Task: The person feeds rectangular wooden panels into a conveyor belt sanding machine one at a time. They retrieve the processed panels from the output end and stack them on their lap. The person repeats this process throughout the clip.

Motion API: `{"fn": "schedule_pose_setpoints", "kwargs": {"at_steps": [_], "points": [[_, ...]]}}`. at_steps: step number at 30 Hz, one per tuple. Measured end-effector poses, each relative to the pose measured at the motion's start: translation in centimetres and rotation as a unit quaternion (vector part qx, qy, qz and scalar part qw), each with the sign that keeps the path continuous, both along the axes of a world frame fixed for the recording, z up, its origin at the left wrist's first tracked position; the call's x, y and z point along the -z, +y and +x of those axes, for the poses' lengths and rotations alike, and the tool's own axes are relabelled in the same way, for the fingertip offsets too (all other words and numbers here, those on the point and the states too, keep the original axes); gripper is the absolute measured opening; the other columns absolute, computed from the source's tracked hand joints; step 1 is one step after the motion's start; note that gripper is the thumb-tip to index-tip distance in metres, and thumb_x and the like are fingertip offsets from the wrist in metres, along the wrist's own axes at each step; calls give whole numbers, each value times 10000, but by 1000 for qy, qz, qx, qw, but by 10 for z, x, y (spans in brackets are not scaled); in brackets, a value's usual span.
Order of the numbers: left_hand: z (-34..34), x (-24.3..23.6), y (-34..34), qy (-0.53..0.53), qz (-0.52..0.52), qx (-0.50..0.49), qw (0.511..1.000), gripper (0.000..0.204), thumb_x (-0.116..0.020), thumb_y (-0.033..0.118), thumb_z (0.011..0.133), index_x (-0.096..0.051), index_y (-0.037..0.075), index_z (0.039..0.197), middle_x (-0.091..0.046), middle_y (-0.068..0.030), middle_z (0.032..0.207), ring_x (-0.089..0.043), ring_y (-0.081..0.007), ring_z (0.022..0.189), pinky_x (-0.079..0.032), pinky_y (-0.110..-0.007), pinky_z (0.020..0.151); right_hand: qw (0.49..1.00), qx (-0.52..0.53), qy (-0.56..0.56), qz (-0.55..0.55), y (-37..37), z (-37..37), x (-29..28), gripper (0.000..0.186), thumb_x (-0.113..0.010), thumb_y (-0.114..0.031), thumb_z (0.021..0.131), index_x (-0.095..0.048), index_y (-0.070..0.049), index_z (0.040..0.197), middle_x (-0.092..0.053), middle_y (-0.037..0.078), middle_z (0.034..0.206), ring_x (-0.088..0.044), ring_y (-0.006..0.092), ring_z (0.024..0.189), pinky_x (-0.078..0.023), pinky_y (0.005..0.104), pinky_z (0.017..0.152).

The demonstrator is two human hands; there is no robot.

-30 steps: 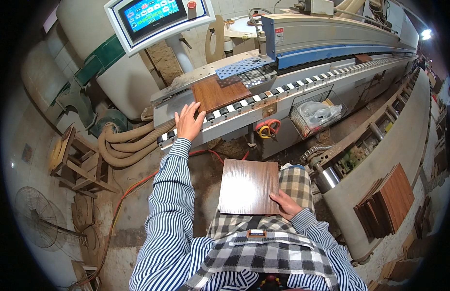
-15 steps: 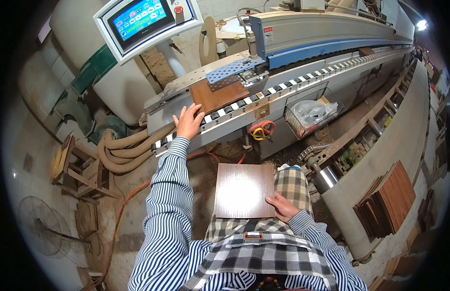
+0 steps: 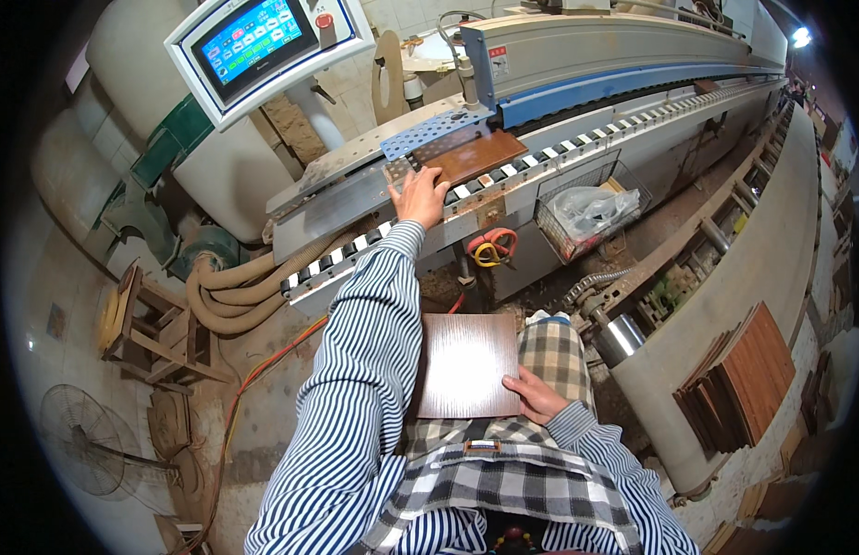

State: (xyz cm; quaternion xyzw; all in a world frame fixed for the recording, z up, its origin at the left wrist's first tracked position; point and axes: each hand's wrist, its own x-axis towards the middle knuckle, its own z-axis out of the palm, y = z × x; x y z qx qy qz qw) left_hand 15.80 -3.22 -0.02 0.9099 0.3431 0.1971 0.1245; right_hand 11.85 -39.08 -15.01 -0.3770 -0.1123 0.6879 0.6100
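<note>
Head view: a smooth reddish-brown panel (image 3: 485, 154) lies flat between a perforated blue plate (image 3: 434, 131) and a black-and-white track (image 3: 510, 170); the left hand (image 3: 418, 198), fingers loosely spread and unclenched, is at its left end. Over the lap (image 3: 554, 354), the right hand (image 3: 538, 398) grasps a squarish dark-brown panel (image 3: 468, 367) by its right edge, finely grained, bright glare across its face.

Far machine bed (image 3: 327, 205), grey belt (image 3: 647, 402) at right.
A brown board (image 3: 475, 155) lies flat on the bed; a stack of panels (image 3: 739, 375) rests on the belt's near part; a wooden stool (image 3: 163, 326) stands on the floor (image 3: 261, 421), left.
</note>
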Motion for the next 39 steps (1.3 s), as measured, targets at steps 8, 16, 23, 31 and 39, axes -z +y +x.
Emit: {"fn": "schedule_pose_setpoints", "kwargs": {"at_steps": [8,16,23,31,39], "points": [[-20,7,-41,-136,22,152,979,471,-515,261,914,-422,147,1362,-448,-114,1395,-295,-369,1353,-123,-548,1115,994,-5,85,61,-2,8,26,568,-361,-343,995,-175,-53,1445,-403,165,1383,-568,249,1120,-563,411,840],[-221,91,-115,-243,-160,5,957,431,-541,202,918,-477,40,1312,-509,-158,1315,-474,-278,1216,-372,-365,1020,995,14,69,72,-2,3,21,497,-300,-320,1008,-255,-31,1410,-505,164,1283,-621,270,1027,-575,461,774],[-326,140,-184,-204,-476,-109,848,407,-470,317,977,-518,34,1266,-633,-44,1059,-568,-120,892,-463,-268,737,999,17,14,38,1,-3,7,456,-393,-205,1000,-251,-18,1392,-534,158,1199,-653,228,940,-609,392,711],[-302,125,-185,-172,-322,-95,926,274,-466,273,978,-522,6,994,-619,-76,822,-585,-129,695,-473,-287,643,995,17,-88,-46,5,-11,2,528,-494,-238,968,-225,-69,1389,-495,139,1229,-639,215,931,-607,384,657],[-298,105,-161,-339,-392,-6,855,289,-436,308,991,-422,20,1004,-559,-62,726,-517,-85,501,-450,-219,457,996,2,-84,-29,3,-8,7,542,-475,-284,975,-202,-83,1397,-485,125,1233,-637,205,919,-609,380,661]]}}
